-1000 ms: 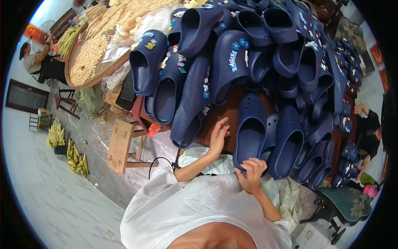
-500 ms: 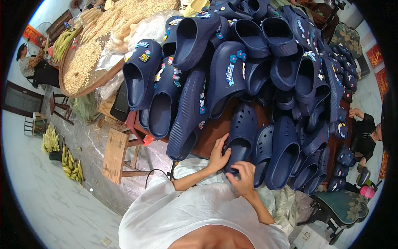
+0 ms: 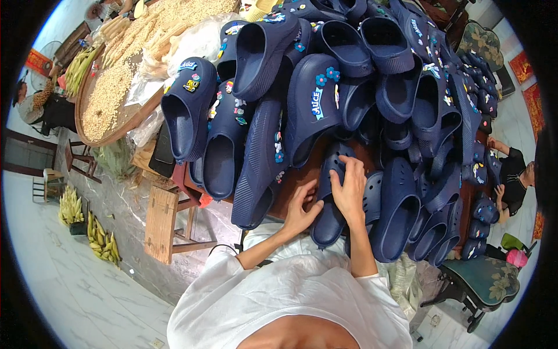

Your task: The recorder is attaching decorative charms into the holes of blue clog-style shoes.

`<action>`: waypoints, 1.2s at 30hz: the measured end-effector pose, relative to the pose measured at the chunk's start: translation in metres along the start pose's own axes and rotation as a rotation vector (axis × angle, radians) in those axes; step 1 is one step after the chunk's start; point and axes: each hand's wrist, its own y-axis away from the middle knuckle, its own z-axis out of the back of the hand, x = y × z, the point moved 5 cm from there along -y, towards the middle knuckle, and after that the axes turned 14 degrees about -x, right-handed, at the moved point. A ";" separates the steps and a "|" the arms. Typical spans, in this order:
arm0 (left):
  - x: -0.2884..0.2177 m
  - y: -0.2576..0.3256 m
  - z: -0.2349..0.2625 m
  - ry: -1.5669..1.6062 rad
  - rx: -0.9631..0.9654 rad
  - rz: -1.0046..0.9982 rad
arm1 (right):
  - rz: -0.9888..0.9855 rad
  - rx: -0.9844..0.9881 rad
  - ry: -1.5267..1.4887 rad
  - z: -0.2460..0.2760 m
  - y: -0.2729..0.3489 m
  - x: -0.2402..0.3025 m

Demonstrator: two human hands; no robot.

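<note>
A plain navy clog with holes in its upper lies in front of me, heel toward me. My right hand is on its upper, with the fingers curled over the right side and the thumb on top. Whether a small piece is under those fingertips is hidden. At the clog's left side my left hand is half curled, fingers apart, with the thumb close to the shoe's edge. To the right lie another undecorated clog with holes and a larger one.
Navy clogs with colourful charms are piled high across the brown table. At left are a round tray of corn kernels, a dark phone and a wooden stool. A person in black sits at right near a green chair.
My right hand has moved forward from the clog's heel onto its upper. My left hand has shifted slightly left, off the clog's side. The view has tilted a little.
</note>
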 end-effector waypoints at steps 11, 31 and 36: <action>-0.033 -0.071 -0.010 0.521 -0.170 0.210 | 0.016 0.050 0.004 0.002 0.023 -0.013; -0.068 -0.093 -0.017 1.546 -0.010 0.708 | -0.060 -0.048 0.000 0.019 0.065 -0.046; -0.061 -0.051 -0.004 1.499 -0.071 0.839 | -0.057 -0.024 0.086 0.021 0.059 -0.042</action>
